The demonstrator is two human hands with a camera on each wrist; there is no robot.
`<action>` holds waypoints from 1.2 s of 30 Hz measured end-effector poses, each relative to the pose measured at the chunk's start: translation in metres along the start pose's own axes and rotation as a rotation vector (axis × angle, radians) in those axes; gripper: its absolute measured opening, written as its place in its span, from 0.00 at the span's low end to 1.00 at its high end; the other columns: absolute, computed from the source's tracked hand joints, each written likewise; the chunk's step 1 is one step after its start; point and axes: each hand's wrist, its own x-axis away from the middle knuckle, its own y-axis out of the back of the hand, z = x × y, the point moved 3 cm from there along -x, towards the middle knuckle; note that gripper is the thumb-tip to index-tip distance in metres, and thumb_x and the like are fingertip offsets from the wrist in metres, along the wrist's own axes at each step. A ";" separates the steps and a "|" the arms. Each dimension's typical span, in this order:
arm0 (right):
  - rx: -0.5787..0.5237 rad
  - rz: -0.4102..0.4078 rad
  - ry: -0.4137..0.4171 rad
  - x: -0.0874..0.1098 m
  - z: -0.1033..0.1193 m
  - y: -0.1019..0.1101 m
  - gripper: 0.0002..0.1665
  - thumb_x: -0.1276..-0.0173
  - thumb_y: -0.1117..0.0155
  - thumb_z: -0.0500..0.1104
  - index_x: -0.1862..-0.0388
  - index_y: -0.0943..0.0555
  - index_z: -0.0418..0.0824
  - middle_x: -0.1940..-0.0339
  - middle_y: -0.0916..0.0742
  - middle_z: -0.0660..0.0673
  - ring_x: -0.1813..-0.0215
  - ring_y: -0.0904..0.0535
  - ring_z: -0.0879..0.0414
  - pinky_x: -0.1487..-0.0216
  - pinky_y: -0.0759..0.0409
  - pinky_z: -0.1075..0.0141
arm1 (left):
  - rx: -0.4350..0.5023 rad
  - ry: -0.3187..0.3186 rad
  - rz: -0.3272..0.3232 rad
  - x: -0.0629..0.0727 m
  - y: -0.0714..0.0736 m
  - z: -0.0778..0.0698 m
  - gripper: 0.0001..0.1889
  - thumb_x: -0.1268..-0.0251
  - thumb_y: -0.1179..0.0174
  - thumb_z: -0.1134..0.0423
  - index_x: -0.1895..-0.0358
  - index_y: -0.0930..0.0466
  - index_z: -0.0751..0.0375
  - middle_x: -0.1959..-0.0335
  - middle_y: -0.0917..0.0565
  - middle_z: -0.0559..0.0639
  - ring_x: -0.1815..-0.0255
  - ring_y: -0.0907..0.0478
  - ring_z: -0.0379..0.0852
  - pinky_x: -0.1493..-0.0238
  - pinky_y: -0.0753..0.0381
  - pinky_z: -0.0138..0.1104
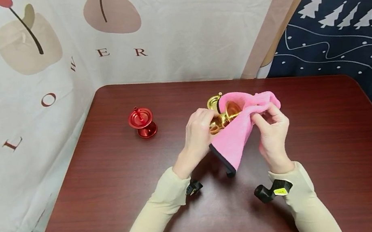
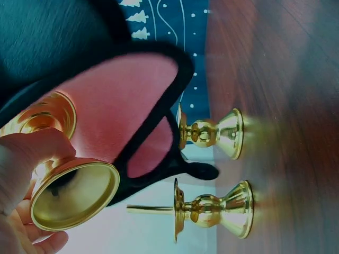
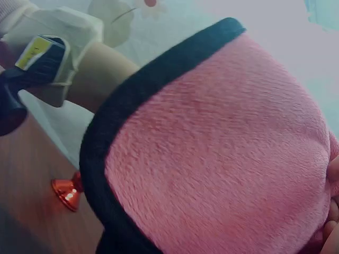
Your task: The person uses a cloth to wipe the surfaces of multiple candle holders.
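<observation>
My left hand [image 1: 197, 128] grips a gold candle holder [image 2: 79, 193] by its stem and base, tilted above the table. A pink cloth [image 1: 235, 136] with a black edge drapes round the holder's dish and spike. At the cloth's far side, the thumb and fingers of my right hand [image 1: 273, 132] pinch the bunched fabric. The pink cloth [image 3: 222, 143] fills most of the right wrist view, hiding the candle holder there. Much of the holder's spike is covered.
Two more gold candle holders, a nearer one [image 2: 206, 211] and a farther one [image 2: 214, 132], stand on the table in the left wrist view. A red candle holder [image 1: 143, 123] stands upright to the left on the brown table [image 1: 110, 194]. Printed curtains [image 1: 188, 41] hang behind.
</observation>
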 end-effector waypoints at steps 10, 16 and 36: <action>-0.220 -0.118 0.068 -0.003 0.006 0.007 0.07 0.42 0.39 0.26 0.65 0.16 0.29 0.72 0.18 0.42 0.68 0.25 0.54 0.66 0.22 0.70 | 0.043 0.017 -0.002 0.002 0.000 0.001 0.16 0.61 0.28 0.65 0.65 0.21 0.64 0.67 0.19 0.53 0.61 0.25 0.48 0.53 0.28 0.39; -0.273 -0.100 0.030 -0.003 0.004 0.009 0.08 0.42 0.41 0.24 0.67 0.16 0.30 0.73 0.18 0.43 0.68 0.25 0.55 0.66 0.22 0.71 | 0.060 0.057 -0.026 0.001 0.003 0.003 0.16 0.63 0.29 0.65 0.66 0.21 0.64 0.68 0.18 0.53 0.61 0.25 0.48 0.55 0.27 0.40; -0.030 0.044 -0.046 0.005 -0.008 -0.005 0.15 0.44 0.42 0.23 0.67 0.15 0.39 0.68 0.16 0.47 0.64 0.24 0.56 0.64 0.23 0.72 | -0.010 -0.051 -0.040 -0.006 0.002 -0.002 0.15 0.58 0.30 0.67 0.64 0.20 0.64 0.66 0.17 0.54 0.59 0.25 0.49 0.48 0.29 0.39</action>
